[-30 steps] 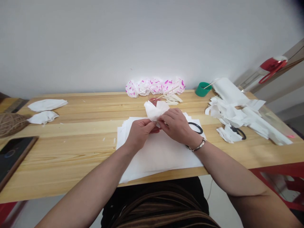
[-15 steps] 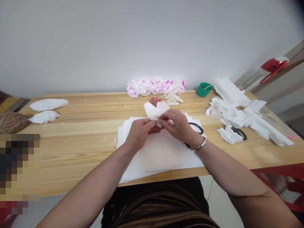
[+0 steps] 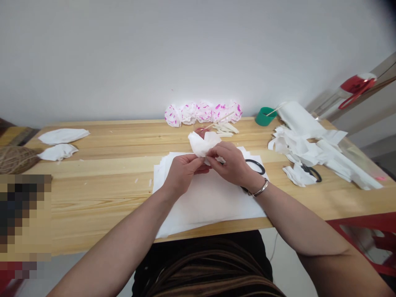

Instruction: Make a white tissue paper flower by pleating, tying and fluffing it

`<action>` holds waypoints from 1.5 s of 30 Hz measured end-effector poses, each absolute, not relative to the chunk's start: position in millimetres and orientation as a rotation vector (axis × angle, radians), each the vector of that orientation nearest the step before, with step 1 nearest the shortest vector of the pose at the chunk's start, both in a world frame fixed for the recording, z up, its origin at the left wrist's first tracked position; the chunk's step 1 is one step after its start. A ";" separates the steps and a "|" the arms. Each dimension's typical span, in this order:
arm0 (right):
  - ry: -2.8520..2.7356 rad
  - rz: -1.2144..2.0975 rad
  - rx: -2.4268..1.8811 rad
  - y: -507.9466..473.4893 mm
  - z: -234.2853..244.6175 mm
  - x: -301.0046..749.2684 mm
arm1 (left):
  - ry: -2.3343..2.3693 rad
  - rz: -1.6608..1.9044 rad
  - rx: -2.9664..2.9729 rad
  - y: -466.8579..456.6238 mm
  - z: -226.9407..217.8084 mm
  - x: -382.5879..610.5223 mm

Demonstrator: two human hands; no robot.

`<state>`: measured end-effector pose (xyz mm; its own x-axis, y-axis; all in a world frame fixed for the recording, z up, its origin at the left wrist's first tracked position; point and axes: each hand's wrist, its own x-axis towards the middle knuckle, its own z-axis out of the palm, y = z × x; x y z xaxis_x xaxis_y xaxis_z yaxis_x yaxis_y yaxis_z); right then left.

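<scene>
Above a stack of white paper sheets (image 3: 204, 202), both my hands pinch the base of a white tissue paper flower (image 3: 202, 144). My left hand (image 3: 182, 171) grips it from the left with closed fingers. My right hand (image 3: 230, 163), with a metal bracelet on the wrist, pinches it from the right. The tissue petals fan upward between my fingertips. Black scissors (image 3: 255, 166) lie partly hidden behind my right hand.
A row of white and pink paper flowers (image 3: 202, 112) lines the wall, with paper strips and a wooden stick in front. A green cup (image 3: 264, 116) and a heap of white paper scraps (image 3: 312, 144) sit at the right. Twine (image 3: 14, 159) and tissue pieces (image 3: 62, 136) lie left.
My right hand's fingers have shifted slightly on the flower's base between one second ago and now. Otherwise nothing has moved.
</scene>
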<state>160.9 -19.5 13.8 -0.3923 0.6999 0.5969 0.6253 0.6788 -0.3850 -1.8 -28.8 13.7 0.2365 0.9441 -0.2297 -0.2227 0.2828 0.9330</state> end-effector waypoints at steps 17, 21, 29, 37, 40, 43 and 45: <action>-2.023 0.279 -1.048 -20.3 15.3 160.1 | 0.952 0.987 0.926 -30.7 16.8 -3.4; -2.122 0.122 -1.014 -20.7 14.4 160.5 | 1.020 1.002 0.977 -30.1 16.6 -1.2; -2.115 0.146 -1.025 -20.5 13.4 160.6 | 1.031 1.000 0.997 -29.5 13.7 -0.4; -2.025 0.297 -1.071 -20.4 15.2 159.0 | 1.006 1.005 0.984 -29.5 14.0 -1.4; -2.003 0.344 -1.077 -20.7 16.1 158.8 | 1.002 1.007 0.981 -29.3 13.6 -1.6; -1.993 0.381 -1.090 -21.4 16.9 158.7 | 1.001 1.005 0.985 -29.4 13.4 -1.9; -1.981 0.400 -1.100 -21.9 17.7 158.5 | 1.002 0.999 0.990 -29.5 13.6 -2.1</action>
